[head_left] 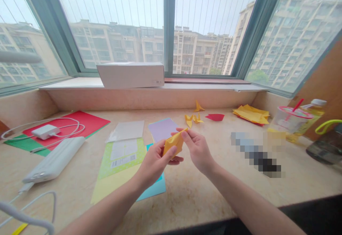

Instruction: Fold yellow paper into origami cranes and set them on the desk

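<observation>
A folded piece of yellow origami paper (pixel 171 146) is held between both hands above the counter. My left hand (pixel 157 156) grips its lower left part, thumb on top and fingers behind. At its upper right corner, the thumb and fingers of my right hand (pixel 199 149) pinch the paper. Beyond the hands lie small yellow folded figures (pixel 188 120), another yellow figure (pixel 198 106) near the back wall, and a red folded paper piece (pixel 215 117). Below and left of the hands are a lilac sheet (pixel 161 129) and blue paper (pixel 153 190).
Left on the counter (pixel 203 203) are a white power bank (pixel 56 160), a charger (pixel 46 131) with cable and red paper (pixel 93 121). A green paper packet (pixel 121 156) lies nearer. At right are stacked yellow papers (pixel 251 114), a plastic cup (pixel 290 119) and a bottle (pixel 316 112).
</observation>
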The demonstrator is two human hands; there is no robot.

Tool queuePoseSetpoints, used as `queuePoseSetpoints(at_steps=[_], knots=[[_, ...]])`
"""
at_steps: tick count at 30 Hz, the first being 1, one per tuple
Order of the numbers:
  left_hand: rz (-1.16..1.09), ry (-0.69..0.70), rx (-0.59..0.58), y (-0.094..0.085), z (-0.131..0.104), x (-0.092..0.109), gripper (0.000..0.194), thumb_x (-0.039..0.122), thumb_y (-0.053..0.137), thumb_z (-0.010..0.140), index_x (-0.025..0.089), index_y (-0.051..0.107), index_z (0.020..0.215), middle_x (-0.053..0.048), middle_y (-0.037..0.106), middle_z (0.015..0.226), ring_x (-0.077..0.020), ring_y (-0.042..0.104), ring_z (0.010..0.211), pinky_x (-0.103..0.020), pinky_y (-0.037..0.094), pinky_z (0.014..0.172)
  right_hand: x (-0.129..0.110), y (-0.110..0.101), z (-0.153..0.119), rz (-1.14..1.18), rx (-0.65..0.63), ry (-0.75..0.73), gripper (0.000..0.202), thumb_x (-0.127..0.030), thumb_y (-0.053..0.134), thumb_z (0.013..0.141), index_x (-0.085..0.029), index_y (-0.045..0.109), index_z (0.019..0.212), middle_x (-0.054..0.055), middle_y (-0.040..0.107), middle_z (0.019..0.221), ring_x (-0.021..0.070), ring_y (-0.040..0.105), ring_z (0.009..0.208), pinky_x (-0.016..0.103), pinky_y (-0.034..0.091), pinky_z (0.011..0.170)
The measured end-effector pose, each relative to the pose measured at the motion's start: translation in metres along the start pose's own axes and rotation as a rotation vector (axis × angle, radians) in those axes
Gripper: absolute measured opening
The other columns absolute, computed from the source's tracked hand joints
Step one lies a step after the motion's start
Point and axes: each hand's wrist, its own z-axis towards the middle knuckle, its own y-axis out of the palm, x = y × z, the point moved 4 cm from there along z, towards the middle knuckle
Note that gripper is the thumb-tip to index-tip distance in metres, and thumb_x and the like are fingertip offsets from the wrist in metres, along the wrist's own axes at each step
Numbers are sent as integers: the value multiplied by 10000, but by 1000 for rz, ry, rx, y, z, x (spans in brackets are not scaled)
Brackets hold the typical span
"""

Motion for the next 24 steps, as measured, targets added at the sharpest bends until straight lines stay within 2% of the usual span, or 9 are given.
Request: queuePoseSetpoints(at_steps=[3, 7, 10, 15, 18, 21, 24], knots=[[73, 13, 34, -2, 2, 3, 365, 429, 699, 817, 123, 675, 1014, -118, 731, 930, -228, 739, 649, -285, 589, 569, 0, 2, 2, 18, -35, 5, 310, -458, 580, 895, -200, 683, 1033, 68, 766, 971, 210, 719, 894, 387, 561, 843], [135, 28, 48, -3, 7, 6, 317, 411, 712, 804, 126, 695, 941, -113, 740, 884, -193, 711, 577, -247, 554, 504, 0, -4, 7, 16, 9, 18, 299, -438, 605, 872, -190, 690, 1016, 68, 768, 945, 207, 716, 891, 381, 552, 850], [138, 8, 32, -1, 8, 6, 320, 407, 730, 787, 127, 692, 938, -112, 745, 870, -176, 694, 550, -239, 545, 493, -1, -8, 9, 22, 29, 7, 301, -435, 605, 870, -178, 702, 995, 79, 768, 938, 211, 716, 890, 376, 550, 839], [121, 10, 66, -1, 7, 2, 375, 418, 716, 802, 124, 652, 1027, -128, 730, 1001, -156, 691, 557, -232, 540, 484, -2, -5, 8, 62, 4, -15, 340, -467, 575, 896, -180, 696, 1033, 69, 760, 945, 201, 707, 889, 357, 534, 843], [120, 24, 95, -4, 6, -2, 387, 433, 706, 811, 120, 629, 1025, -101, 723, 941, -176, 712, 605, -237, 552, 507, 2, 2, 6, 64, -89, -1, 372, -498, 553, 908, -167, 706, 982, 57, 748, 897, 183, 688, 821, 319, 526, 777], [125, 33, 100, -4, 6, -5, 398, 448, 697, 816, 119, 611, 1024, -68, 707, 856, -203, 730, 651, -250, 568, 540, 6, 8, 4, 95, -171, 12, 321, -473, 614, 881, -172, 710, 941, 48, 739, 905, 181, 677, 838, 301, 516, 769], [115, 30, 104, -2, 6, -8, 411, 454, 702, 807, 128, 595, 1032, -54, 690, 865, -208, 733, 648, -254, 570, 530, 10, 6, 3, 102, -91, 37, 286, -444, 653, 859, -182, 716, 954, 47, 746, 904, 190, 684, 866, 313, 520, 797]])
